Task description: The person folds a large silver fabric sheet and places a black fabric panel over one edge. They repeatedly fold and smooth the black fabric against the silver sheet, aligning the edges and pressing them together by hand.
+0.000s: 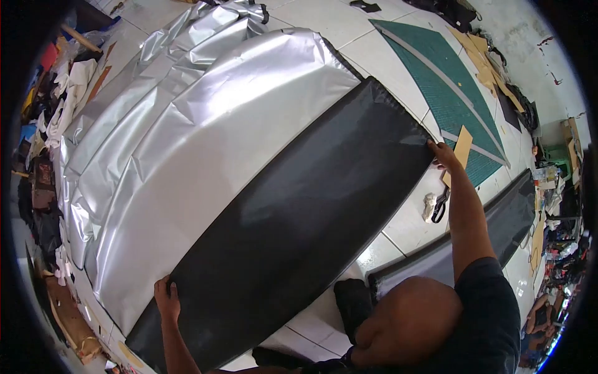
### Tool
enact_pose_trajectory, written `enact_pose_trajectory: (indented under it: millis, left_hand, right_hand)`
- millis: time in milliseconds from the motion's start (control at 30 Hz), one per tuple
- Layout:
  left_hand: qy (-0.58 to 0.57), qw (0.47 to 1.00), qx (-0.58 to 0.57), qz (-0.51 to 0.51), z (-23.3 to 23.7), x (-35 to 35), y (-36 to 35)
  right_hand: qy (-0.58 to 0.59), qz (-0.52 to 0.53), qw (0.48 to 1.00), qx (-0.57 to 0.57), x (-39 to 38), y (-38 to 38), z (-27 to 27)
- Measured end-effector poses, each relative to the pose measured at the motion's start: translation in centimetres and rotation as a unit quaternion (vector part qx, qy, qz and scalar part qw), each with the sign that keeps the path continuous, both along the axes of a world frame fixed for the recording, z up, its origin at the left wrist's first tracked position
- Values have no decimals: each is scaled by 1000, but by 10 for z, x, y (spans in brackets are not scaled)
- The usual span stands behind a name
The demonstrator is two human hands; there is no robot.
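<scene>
"Since we have the black sheet (293,212) spread against the silver sheet (205,143) on the tiled floor (405,234), how will it handle?"

"Limp and soft, we'd judge: light for its spread, slick enough to slide, hardly fragile but ready to crease. We'd best hold it by opposite edges, hands well apart."

"And how are we placed?"

"Our right hand (442,156) pinches the upper right edge near a corner, thumb and fingers close together, its arm (470,224) reaching out nearly straight. Our left hand (167,299) lies on the opposite edge, its forearm (179,343) rising from below; whether those fingers grip or merely press, we cannot tell."
</scene>
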State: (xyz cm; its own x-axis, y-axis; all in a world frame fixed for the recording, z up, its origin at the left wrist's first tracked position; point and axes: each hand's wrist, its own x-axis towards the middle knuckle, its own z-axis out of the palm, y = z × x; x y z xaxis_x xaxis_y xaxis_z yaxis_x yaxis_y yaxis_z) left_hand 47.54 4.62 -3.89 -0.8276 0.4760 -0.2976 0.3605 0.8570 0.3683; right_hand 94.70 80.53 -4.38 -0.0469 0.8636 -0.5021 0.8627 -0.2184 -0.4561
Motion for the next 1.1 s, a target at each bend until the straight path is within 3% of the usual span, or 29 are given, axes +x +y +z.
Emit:
enact_pose_trajectory:
  millis: [67,200,333,400,433,467,533,600,667,700,733,800,867,900,933,1067,1100]
  left_hand:
    - [31,999,-22,-22,-2,2,-2]
    - [132,989,-53,-48,-1,30,5]
    - [234,971,-16,35,3,57,-38]
    - [232,956,-34,177,-8,81,-113]
    - [228,940,-46,250,-15,101,-149]
    - [209,905,-129,348,-18,129,-180]
    - [165,780,-286,532,-20,176,-236]
    - [-7,694,-110,712,-12,216,-279]
    - [-163,545,106,816,-19,248,-306]
    - [-149,523,202,815,-30,260,-313]
    - [-134,500,297,803,-40,266,-318]
    - [-124,558,448,688,-52,261,-331]
    - [-56,592,450,667,-69,246,-355]
    - [-53,534,439,720,-62,233,-356]
    - [-50,473,429,768,-54,221,-356]
    - [18,526,387,757,-58,227,-383]
    - [46,537,383,750,-36,236,-370]
  right_hand:
    - [-136,89,987,11,4,9,2]
    - [-150,27,985,76,-2,-6,4]
    - [-4,-81,949,304,6,-40,-37]
    - [44,-69,946,313,3,-85,-35]
    - [91,-97,966,224,-1,-115,-23]
    - [132,-120,976,125,-8,-151,-9]
    - [207,-178,962,26,-25,-222,1]
    - [200,-137,963,-115,-20,-268,-11]
    - [256,-138,951,-106,-22,-295,-22]
    - [281,-144,943,-100,-24,-304,-27]
    - [284,-217,932,-65,-32,-303,-30]
    - [304,-181,933,-71,-20,-276,-41]
    - [323,-184,928,-33,-12,-244,-50]
    - [352,-147,923,-55,-11,-229,-50]
    - [323,-183,928,-19,-7,-217,-50]
    - [345,-153,926,16,-4,-184,-27]
    - [363,-144,920,16,2,-171,-18]
